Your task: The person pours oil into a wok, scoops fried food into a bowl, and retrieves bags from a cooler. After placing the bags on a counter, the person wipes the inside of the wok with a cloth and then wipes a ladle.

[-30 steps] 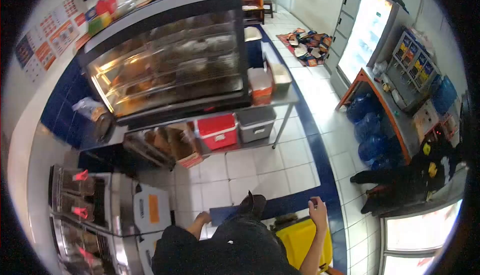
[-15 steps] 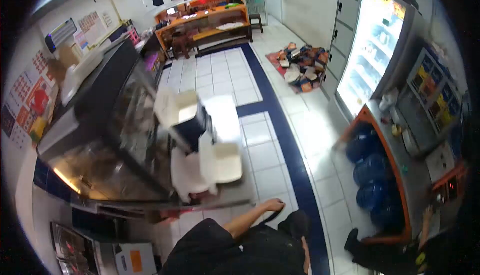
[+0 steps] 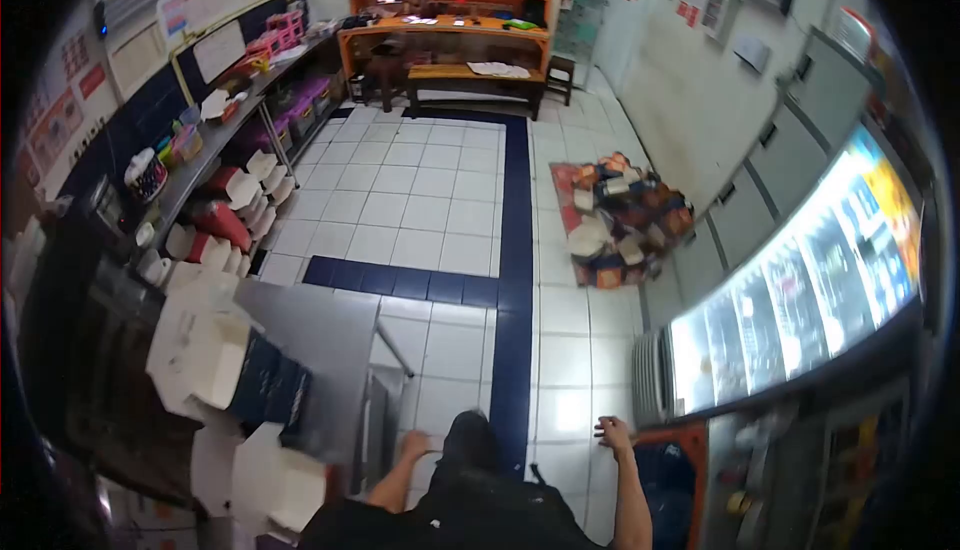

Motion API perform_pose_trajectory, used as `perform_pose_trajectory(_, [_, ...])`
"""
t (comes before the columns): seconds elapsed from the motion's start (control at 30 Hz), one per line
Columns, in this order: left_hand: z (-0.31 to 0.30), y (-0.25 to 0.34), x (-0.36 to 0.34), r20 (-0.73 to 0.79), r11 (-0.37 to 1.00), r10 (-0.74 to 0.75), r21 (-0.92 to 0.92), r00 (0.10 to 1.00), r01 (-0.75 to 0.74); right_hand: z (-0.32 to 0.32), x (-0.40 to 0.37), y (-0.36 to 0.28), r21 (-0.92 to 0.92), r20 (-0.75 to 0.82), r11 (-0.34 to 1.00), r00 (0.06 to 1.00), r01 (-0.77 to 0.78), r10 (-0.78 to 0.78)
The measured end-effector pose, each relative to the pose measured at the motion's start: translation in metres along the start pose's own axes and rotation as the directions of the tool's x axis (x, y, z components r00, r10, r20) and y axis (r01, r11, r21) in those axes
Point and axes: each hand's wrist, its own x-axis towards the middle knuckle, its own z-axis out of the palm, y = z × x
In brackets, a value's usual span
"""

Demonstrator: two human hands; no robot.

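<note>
My left hand (image 3: 415,444) hangs low, just right of a metal table (image 3: 315,330). It is smeared, and its fingers cannot be made out. My right hand (image 3: 613,433) is held out beside the corner of an orange-framed counter (image 3: 685,437). Its fingers are apart and slightly bent, with nothing seen in them. Open white food boxes (image 3: 225,365) stand stacked at the table's left, over dark blue boxes (image 3: 272,385). Another open white box (image 3: 295,487) sits nearer to me.
A lit drinks fridge (image 3: 790,300) stands at the right, beside grey lockers (image 3: 770,155). A pile of shoe-like items (image 3: 625,215) lies on the floor. Shelving with boxes (image 3: 245,185) lines the left wall. A wooden bench (image 3: 460,74) and orange counter (image 3: 450,28) stand at the back.
My view has turned right and I am farther forward along the floor. My left hand, earlier closed near a dark strap-like thing, is now lower at my side. My right hand has come out rightward.
</note>
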Motion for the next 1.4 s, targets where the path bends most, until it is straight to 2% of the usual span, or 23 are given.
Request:
perform_pose_trajectory(0.03, [-0.033,0.019,0.006,0.125,0.951,-0.308,0.037,0.943,0.306,-0.01,0.039,-0.046,0.0,-0.021,0.999,0.999,0.048,-0.048])
perform_pose_trajectory(0.07, [-0.037,0.004,0.018,0.151,0.874,-0.455,-0.112,0.878,0.473,-0.018,0.08,-0.077,0.018,-0.082,0.993,0.99,0.114,-0.112])
perform_pose_trajectory(0.1, [-0.042,-0.004,0.048,0.361,0.819,-0.54,0.019,0.76,0.573,-0.022,0.118,-0.108,0.066,-0.136,0.986,0.98,0.156,-0.146])
perform_pose_trajectory(0.23, [-0.095,0.076,0.137,0.318,0.594,-0.668,-0.316,0.672,0.74,-0.01,0.251,-0.142,0.138,-0.225,0.989,0.974,0.056,-0.024])
perform_pose_trajectory(0.27, [-0.102,0.099,0.166,0.335,0.526,-0.685,-0.385,0.646,0.758,-0.006,0.294,-0.119,-0.092,-0.226,0.995,0.974,-0.049,0.027])
perform_pose_trajectory(0.33, [-0.142,0.142,0.264,0.429,0.866,-0.411,-0.09,0.804,0.491,0.029,0.307,-0.143,0.174,-0.014,0.939,0.953,-0.297,0.304])
perform_pose_trajectory(0.37, [-0.107,0.098,0.33,0.393,0.649,-0.404,-0.513,0.826,0.562,0.05,0.32,-0.157,0.046,0.026,0.884,0.885,-0.466,0.465])
perform_pose_trajectory(0.4, [-0.145,0.158,0.371,0.294,0.865,-0.333,-0.283,0.896,0.414,0.062,0.324,-0.168,-0.186,0.099,0.933,0.939,-0.309,0.331])
perform_pose_trajectory(0.43, [-0.216,0.244,0.39,0.205,0.792,-0.366,-0.444,0.908,0.419,0.076,0.338,-0.179,-0.23,0.143,0.934,0.94,-0.273,0.31])
perform_pose_trajectory(0.57, [-0.292,0.313,0.613,-0.095,0.917,-0.164,-0.381,0.982,0.117,0.126,0.431,-0.237,-0.225,0.186,0.901,0.892,-0.371,0.413])
perform_pose_trajectory(0.73, [-0.379,0.362,0.794,-0.047,0.893,-0.207,-0.417,0.977,0.169,0.175,0.615,-0.353,-0.24,0.182,0.892,0.885,-0.383,0.429])
perform_pose_trajectory(0.83, [-0.451,0.39,0.853,-0.041,0.838,-0.317,-0.48,0.948,0.259,0.222,0.838,-0.372,-0.313,0.158,0.908,0.928,-0.278,0.338])
perform_pose_trajectory(0.87, [-0.47,0.389,0.867,-0.045,0.782,-0.373,-0.552,0.927,0.288,0.216,0.843,-0.498,-0.365,0.17,0.928,0.974,-0.079,0.15])
perform_pose_trajectory(0.9, [-0.478,0.386,0.886,-0.04,0.718,-0.417,-0.627,0.908,0.302,0.246,0.953,-0.488,-0.312,0.148,0.935,0.963,-0.17,0.224])
perform_pose_trajectory(0.97, [-0.468,0.347,0.93,-0.125,0.653,-0.417,-0.73,0.9,0.201,0.253,0.969,-0.717,-0.026,0.17,1.0,0.985,-0.013,0.017])
perform_pose_trajectory(1.0, [-0.47,0.319,0.949,-0.193,0.967,-0.1,-0.249,0.976,0.05,0.262,1.034,-0.771,-0.235,0.223,0.968,0.974,0.092,-0.038])
perform_pose_trajectory(1.03, [-0.469,0.303,0.977,0.023,0.855,-0.479,-0.212,0.877,0.473,0.276,1.058,-0.85,-0.138,0.168,0.982,0.981,0.126,-0.102])
perform_pose_trajectory(1.1, [-0.472,0.264,1.01,0.221,0.925,-0.34,-0.095,0.914,0.367,0.3,1.116,-0.961,0.062,0.169,0.953,0.938,0.295,-0.301])
perform_pose_trajectory(1.17, [-0.516,0.298,1.057,0.413,0.316,-0.819,-0.255,0.398,0.914,0.322,1.144,-1.053,0.19,0.123,0.901,0.901,0.39,-0.416])
perform_pose_trajectory(1.23, [-0.578,0.336,1.098,0.416,0.287,-0.793,-0.39,0.445,0.875,0.343,1.15,-1.117,0.197,0.066,0.927,0.939,0.319,-0.337])
perform_pose_trajectory(1.3, [-0.622,0.371,1.212,0.405,0.286,-0.733,-0.545,0.546,0.788,0.358,1.209,-1.093,0.191,0.0,0.938,0.955,0.29,-0.296])
perform_pose_trajectory(1.37, [-0.65,0.383,1.326,0.289,0.692,-0.656,-0.142,0.698,0.708,0.362,1.222,-1.055,0.309,0.08,0.942,0.983,0.132,-0.164])
perform_pose_trajectory(1.4, [-0.654,0.369,1.414,0.443,0.839,-0.535,0.182,0.719,0.512,0.367,1.205,-1.058,0.365,0.052,0.931,0.998,0.014,-0.036])
